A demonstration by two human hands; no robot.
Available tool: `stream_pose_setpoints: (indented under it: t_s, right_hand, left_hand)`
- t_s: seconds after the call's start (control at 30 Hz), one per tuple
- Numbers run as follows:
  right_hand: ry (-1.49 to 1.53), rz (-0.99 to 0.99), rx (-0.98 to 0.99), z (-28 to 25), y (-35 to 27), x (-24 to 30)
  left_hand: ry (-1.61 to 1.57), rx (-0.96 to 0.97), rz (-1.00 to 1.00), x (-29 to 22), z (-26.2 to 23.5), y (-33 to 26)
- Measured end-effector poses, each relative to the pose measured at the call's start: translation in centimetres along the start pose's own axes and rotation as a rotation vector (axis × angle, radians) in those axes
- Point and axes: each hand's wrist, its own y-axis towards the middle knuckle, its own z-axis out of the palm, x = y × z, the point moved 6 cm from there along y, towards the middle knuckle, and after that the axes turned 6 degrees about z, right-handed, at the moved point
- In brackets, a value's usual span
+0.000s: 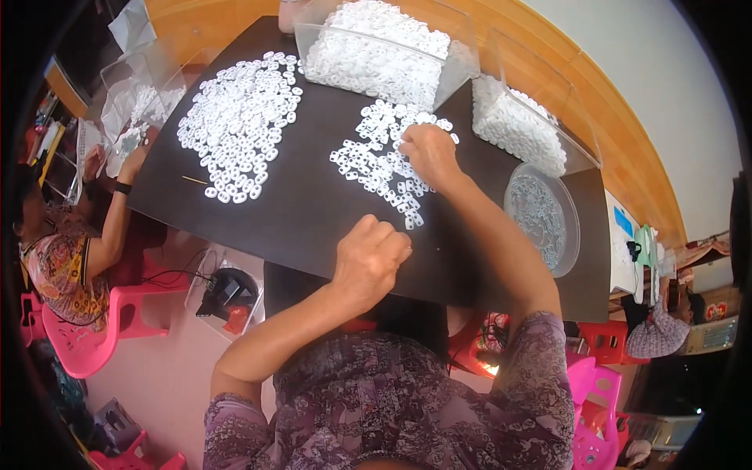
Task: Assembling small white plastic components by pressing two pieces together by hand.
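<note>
Purple patterned top (368, 399) nearest cam, lower ctr. L forearm (286, 333) enters lower L, elbow bent & out to side, runs up-R. L hand (370, 257) back-up, fingers curled under, loosely fisted, over near edge of dark surface (309, 211); contact w/ surface unclear. Can't tell if anything's inside the curl.

R forearm (509, 239) bent at elbow too, angles up-L, reaching farther fwd than L. R hand (431, 157) at R side of loose patch of white pcs (368, 160) (small, rounded, w/ holes); wrist slightly flexed, knuckles up, fingers bent down & inward. Fingertips hidden behind hand, so can't say whether gripping a pc or just touching. Hands apart, L nearer body.

White pcs: patch spread ctr, betw. & beyond hands; bigger heap (239, 117) to L, well apart. Large clear bin (462, 63), full of same, just behind patch; smaller clear bin (580, 149) to its R, likewise loaded. Round clear tub (573, 211) w/ greyish bits, R of R forearm. Thin yellow stick (194, 180) beside L heap.
</note>
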Motion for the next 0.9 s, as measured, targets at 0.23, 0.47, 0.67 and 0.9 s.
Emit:
stream_pose_setpoints:
  t_s: [0.23, 0.47, 0.67, 0.9]
  right_hand:
    - [0.123, 0.052, 0.125, -0.8, -0.5, -0.3]
    - [-0.078, 0.154, 0.181, -1.5, -1.1, -1.0]
    - [-0.051, 0.032, 0.068, -0.8, 0.2, 2.0]
    - [-0.240, -0.029, 0.136, 1.4, 1.3, 1.6]
  left_hand:
    - [-0.106, -0.095, -0.219, 2.2, -2.6, -1.4]
    - [-0.165, -0.130, -0.347, 3.6, -3.0, -2.0]
    - [-0.254, -0.179, -0.412, 4.5, -2.9, -2.9]
    - [-0.341, -0.212, -0.456, 4.8, -3.1, -3.3]
